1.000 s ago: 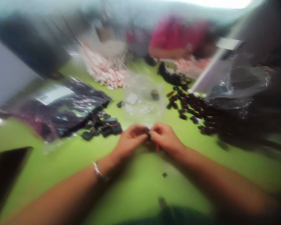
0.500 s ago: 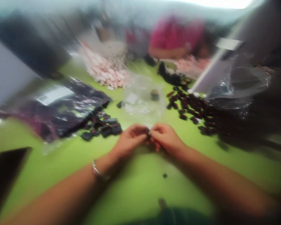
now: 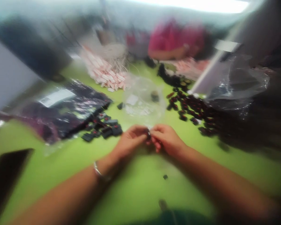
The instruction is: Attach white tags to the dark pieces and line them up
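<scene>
A bright green tabletop (image 3: 131,187) carried everything here; on its left lay a glossy plastic bag of dark contents (image 3: 84,104), and just beside the bag's near edge sat a loose heap of dark pieces (image 3: 107,128), some with red spots; beyond them stood a pile of pink-and-white tags (image 3: 111,76) trailing pale strings; a clear bag (image 3: 142,84) with small white pieces in it lay in the middle; to the right spread many dark, red-marked pieces (image 3: 194,104); nearest the front lay one tiny dark bit (image 3: 165,177) and a blurred greyish object (image 3: 162,204).
</scene>
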A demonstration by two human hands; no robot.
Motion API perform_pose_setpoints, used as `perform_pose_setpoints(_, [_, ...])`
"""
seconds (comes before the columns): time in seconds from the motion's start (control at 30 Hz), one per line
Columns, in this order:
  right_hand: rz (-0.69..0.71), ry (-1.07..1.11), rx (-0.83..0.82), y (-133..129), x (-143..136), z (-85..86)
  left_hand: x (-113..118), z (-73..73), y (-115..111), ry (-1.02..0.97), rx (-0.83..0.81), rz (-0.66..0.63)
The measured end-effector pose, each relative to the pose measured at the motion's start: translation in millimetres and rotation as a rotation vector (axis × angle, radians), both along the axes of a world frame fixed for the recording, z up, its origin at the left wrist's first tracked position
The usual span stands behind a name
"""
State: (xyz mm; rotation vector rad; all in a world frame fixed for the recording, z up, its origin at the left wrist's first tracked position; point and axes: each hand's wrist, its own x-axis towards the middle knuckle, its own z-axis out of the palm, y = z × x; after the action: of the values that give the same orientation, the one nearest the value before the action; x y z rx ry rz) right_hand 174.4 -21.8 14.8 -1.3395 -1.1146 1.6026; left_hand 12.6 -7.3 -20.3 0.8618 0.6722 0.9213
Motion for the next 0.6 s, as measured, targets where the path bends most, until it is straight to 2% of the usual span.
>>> perform_pose_setpoints(0.07, [-0.011, 0.05, -0.015, 0.1, 0.3, 0.5, 0.1, 0.8, 1.1, -0.031, -0.023, -0.009])
perform_pose_setpoints(0.2, [-0.017, -0.019, 0.015, 0.8, 0.3, 2.3, 0.1, -0.7, 1.6, -0.01, 0.009, 0.0])
perform_pose_setpoints(0.33, [-0.007, -0.128, 0.059, -0.9, -0.5, 3.1, 1.0, -1.0, -0.6, 0.104, 0.091, 0.024])
perform_pose_setpoints(0.47, [-0.04, -0.277, 0.11, -3.2, -4.5, 0.9, 3.3, 2.8, -3.5, 0.217, 0.163, 0.104])
perform_pose_setpoints(0.6, [-0.075, -0.22, 0.14, -4.5, -6.3, -1.9, 2.7, 2.2, -1.7, 0.137, 0.109, 0.093])
